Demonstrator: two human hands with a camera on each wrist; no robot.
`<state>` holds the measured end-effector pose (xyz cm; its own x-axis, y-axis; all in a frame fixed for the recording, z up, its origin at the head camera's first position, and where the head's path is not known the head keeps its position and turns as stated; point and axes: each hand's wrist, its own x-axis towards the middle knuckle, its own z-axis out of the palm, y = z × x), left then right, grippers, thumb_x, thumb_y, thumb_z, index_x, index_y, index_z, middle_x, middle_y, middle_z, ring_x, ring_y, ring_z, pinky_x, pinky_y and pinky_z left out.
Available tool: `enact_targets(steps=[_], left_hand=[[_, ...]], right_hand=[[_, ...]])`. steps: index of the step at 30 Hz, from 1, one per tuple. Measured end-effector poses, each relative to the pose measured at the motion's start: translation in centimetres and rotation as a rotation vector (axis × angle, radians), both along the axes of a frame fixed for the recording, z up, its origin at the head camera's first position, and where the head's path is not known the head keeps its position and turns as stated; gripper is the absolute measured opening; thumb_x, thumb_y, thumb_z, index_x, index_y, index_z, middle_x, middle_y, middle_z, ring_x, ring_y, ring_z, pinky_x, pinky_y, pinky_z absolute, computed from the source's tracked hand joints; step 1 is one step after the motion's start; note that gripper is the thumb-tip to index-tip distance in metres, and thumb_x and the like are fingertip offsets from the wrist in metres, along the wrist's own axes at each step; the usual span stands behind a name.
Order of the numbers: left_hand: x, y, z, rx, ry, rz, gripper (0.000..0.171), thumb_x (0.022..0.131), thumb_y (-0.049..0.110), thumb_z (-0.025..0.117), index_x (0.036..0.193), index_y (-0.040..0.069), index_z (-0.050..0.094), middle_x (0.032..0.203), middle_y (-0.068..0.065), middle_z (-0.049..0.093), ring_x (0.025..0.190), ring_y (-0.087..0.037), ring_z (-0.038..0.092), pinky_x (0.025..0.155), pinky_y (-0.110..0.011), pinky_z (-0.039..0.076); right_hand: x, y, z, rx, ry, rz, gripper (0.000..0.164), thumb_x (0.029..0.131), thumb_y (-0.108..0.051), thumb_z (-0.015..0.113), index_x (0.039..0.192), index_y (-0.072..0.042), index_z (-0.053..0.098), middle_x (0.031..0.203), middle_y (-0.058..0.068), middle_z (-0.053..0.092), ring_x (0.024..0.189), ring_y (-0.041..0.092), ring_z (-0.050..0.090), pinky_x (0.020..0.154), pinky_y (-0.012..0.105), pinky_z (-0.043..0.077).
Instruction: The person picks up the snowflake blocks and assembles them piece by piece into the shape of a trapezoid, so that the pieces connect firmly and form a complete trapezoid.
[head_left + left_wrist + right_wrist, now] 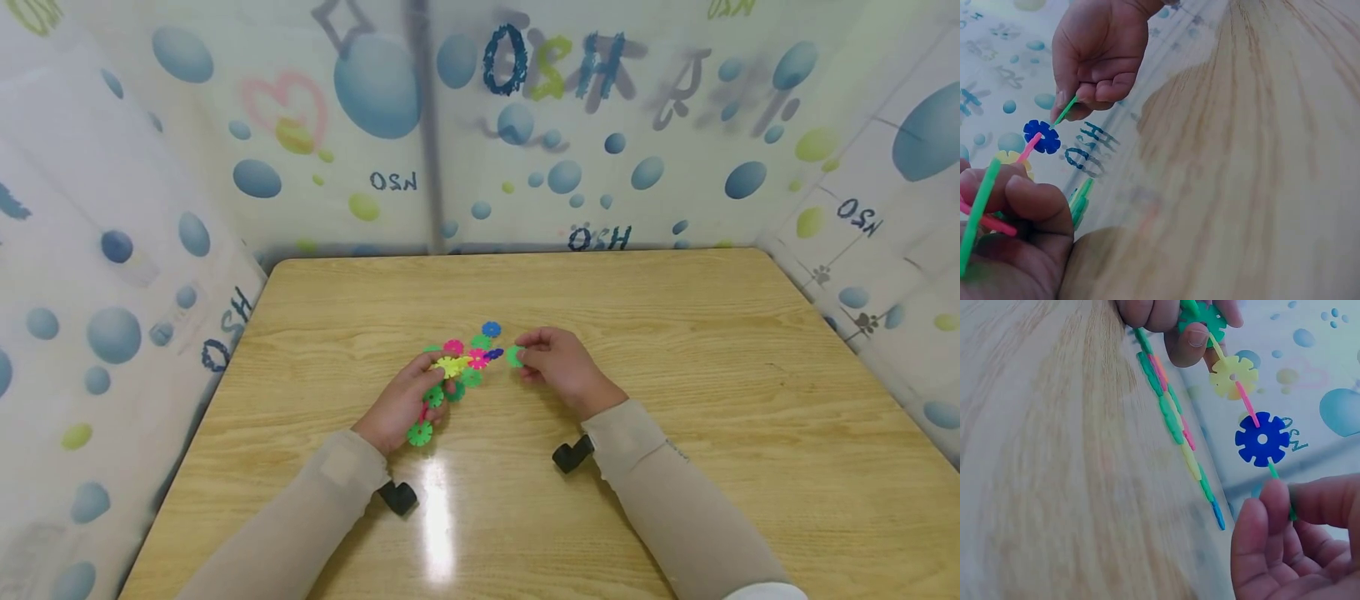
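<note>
My left hand (401, 400) grips a chain of slotted plastic snowflake discs. In the right wrist view the chain runs from a green disc at the fingers through a yellow disc (1230, 377) and an edge-on pink disc (1247, 404) to a dark blue disc (1262, 439) at its end. Between thumb and fingertips, my right hand (562, 367) pinches a green disc (514, 357) edge-on. Its rim meets the rim of the dark blue disc in the right wrist view. A lower green disc (420, 432) hangs off a pink piece by the left hand.
More snowflake discs lie flat on the wooden table (712, 333) beyond the left hand, including a lighter blue disc (491, 329) and a pink disc (453, 347). A patterned curtain (525, 183) stands behind the table's far edge.
</note>
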<state>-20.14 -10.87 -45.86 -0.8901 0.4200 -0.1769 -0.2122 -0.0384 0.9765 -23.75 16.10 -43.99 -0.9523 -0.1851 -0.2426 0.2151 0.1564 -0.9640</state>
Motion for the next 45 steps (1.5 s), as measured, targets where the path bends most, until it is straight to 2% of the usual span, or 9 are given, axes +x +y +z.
enact_targets(steps=[7,12,16,21,25,29,39,45], left_hand=[[0.0,0.0,0.0,0.015,0.013,-0.023,0.043,0.115,0.023,0.036,0.154,0.004,0.040,0.098,-0.002,0.055,0.056,-0.006,0.043,0.058,-0.022,0.045],[0.0,-0.1,0.0,0.008,0.008,-0.029,0.040,0.115,0.022,0.037,0.151,0.007,0.043,0.097,-0.002,0.056,0.055,-0.006,0.043,0.057,-0.022,0.045],[0.1,-0.1,0.0,-0.033,0.008,-0.032,0.036,0.114,0.024,0.040,0.146,0.009,0.045,0.100,-0.004,0.057,0.056,-0.008,0.044,0.056,-0.021,0.043],[0.1,-0.2,0.1,-0.117,0.029,-0.082,0.029,0.115,0.035,0.040,0.135,0.014,0.044,0.113,-0.011,0.062,0.058,-0.011,0.047,0.056,-0.022,0.041],[0.1,-0.2,0.1,-0.145,0.051,-0.123,0.033,0.116,0.039,0.038,0.135,0.014,0.046,0.124,-0.016,0.064,0.060,-0.011,0.047,0.055,-0.021,0.040],[0.1,-0.2,0.2,-0.162,0.065,-0.135,0.035,0.116,0.037,0.037,0.136,0.010,0.050,0.125,-0.016,0.064,0.059,-0.011,0.046,0.053,-0.021,0.038],[0.3,-0.1,0.2,-0.170,0.063,-0.153,0.033,0.116,0.035,0.038,0.134,0.010,0.048,0.126,-0.017,0.064,0.060,-0.013,0.045,0.055,-0.021,0.040],[0.4,0.1,0.3,-0.211,0.082,-0.134,0.030,0.116,0.035,0.037,0.135,0.015,0.051,0.126,-0.014,0.066,0.064,-0.017,0.050,0.060,-0.023,0.042]], right_hand=[[0.2,-0.2,0.2,-0.003,0.025,-0.018,0.025,0.106,-0.002,0.057,0.129,0.005,0.063,0.107,0.010,0.066,0.084,0.020,0.065,0.075,0.030,0.060],[0.3,-0.3,0.1,0.002,0.056,0.013,0.025,0.105,-0.002,0.058,0.128,0.004,0.066,0.105,0.009,0.066,0.085,0.021,0.065,0.078,0.031,0.059],[0.5,-0.5,0.1,0.025,0.077,0.038,0.023,0.105,-0.002,0.060,0.126,0.004,0.068,0.112,0.012,0.068,0.088,0.022,0.067,0.080,0.031,0.060],[0.7,-1.0,0.0,0.047,0.100,0.058,0.022,0.104,-0.003,0.063,0.124,0.003,0.069,0.120,0.015,0.068,0.093,0.019,0.066,0.081,0.030,0.061],[0.8,-1.3,0.0,0.063,0.113,0.062,0.020,0.104,-0.004,0.063,0.122,0.002,0.069,0.120,0.014,0.068,0.096,0.019,0.065,0.082,0.031,0.061],[1.1,-1.6,0.4,0.084,0.115,0.067,0.018,0.104,-0.003,0.062,0.120,0.001,0.070,0.122,0.014,0.069,0.098,0.020,0.065,0.084,0.033,0.061],[1.5,-2.2,0.7,0.078,0.132,0.037,0.018,0.103,0.000,0.061,0.119,0.003,0.069,0.113,0.013,0.068,0.089,0.020,0.065,0.081,0.033,0.061],[1.4,-2.1,0.5,0.065,0.140,0.038,0.021,0.104,-0.001,0.061,0.123,0.004,0.068,0.117,0.014,0.068,0.093,0.021,0.065,0.083,0.033,0.061]])
